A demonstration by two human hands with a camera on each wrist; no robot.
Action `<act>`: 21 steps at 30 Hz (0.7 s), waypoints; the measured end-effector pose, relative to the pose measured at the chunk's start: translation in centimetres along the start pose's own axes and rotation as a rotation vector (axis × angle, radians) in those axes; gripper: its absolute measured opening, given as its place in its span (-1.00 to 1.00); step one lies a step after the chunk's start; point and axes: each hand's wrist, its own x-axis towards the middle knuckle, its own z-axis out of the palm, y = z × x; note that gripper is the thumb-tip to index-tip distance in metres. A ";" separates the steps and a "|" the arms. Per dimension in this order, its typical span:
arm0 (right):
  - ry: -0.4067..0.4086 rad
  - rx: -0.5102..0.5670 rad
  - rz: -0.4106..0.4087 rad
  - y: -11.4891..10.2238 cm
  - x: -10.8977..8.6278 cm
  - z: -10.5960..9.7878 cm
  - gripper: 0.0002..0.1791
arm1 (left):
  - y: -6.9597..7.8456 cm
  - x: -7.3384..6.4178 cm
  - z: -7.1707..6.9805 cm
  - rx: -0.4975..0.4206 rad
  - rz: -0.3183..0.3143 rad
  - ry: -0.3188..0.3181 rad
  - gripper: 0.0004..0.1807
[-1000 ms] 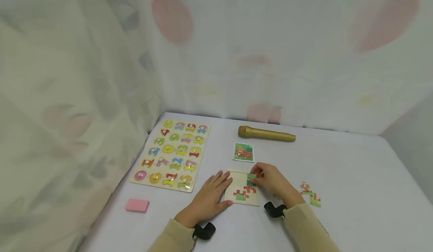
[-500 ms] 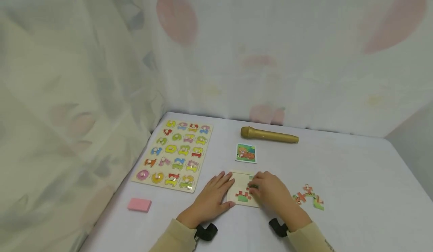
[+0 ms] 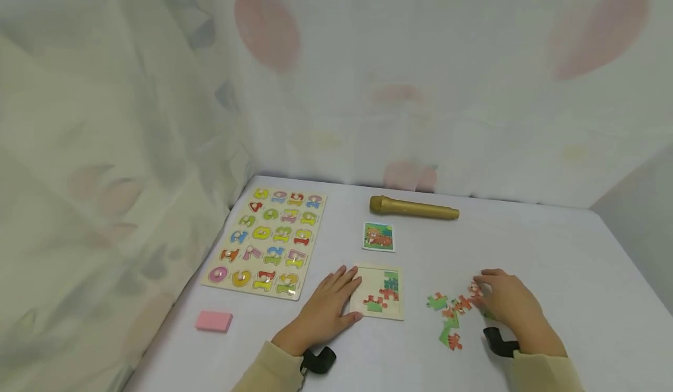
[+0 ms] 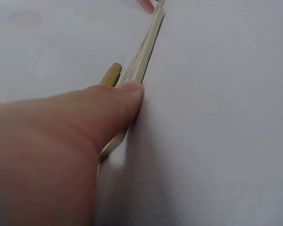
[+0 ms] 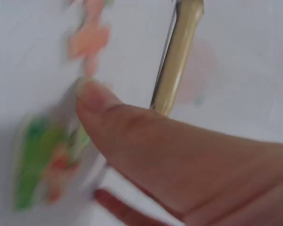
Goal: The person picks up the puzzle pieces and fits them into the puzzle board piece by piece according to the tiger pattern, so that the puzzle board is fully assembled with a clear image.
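Observation:
My left hand (image 3: 328, 307) lies with its fingers spread along the left side of a small wooden jigsaw tray (image 3: 366, 317); its thumb (image 4: 125, 96) touches the tray's edge in the left wrist view. Several fitted jigsaw pieces (image 3: 390, 281) fill the tray's right side, and a red-and-green group (image 3: 374, 304) sits near its bottom. To the right, my right hand (image 3: 512, 304) reaches over loose jigsaw pieces (image 3: 451, 322), fingers parted around an orange piece (image 3: 475, 290). In the right wrist view a green-and-orange piece (image 5: 33, 165) lies beside the thumb, blurred.
A picture card (image 3: 378, 238) lies behind the tray, with a gold toy microphone (image 3: 414, 207) farther back. On the left are a wooden number board (image 3: 265, 243) and a pink block (image 3: 213, 321). Printed curtains (image 3: 336, 88) hang along the back and left.
My right hand has left the tray's right side, where it was working on a green piece, and moved right to the loose pieces. The green piece now sits in the tray. My left hand stays put.

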 end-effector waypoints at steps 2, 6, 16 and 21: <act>-0.010 0.042 0.001 1.1 -0.4 0.1 -0.50 | 0.0 -0.1 0.1 -0.003 0.002 0.000 -0.16; 0.078 0.118 -0.038 1.8 -0.7 0.8 -0.60 | 0.0 -0.2 0.0 0.002 0.003 0.001 -0.16; -0.012 0.350 0.094 1.9 -0.4 -0.1 -0.73 | -0.1 -0.2 0.0 0.001 -0.001 -0.003 -0.16; 0.063 0.405 -0.015 0.2 -0.7 -0.9 -0.74 | -0.1 -0.1 0.0 0.010 0.005 -0.003 -0.16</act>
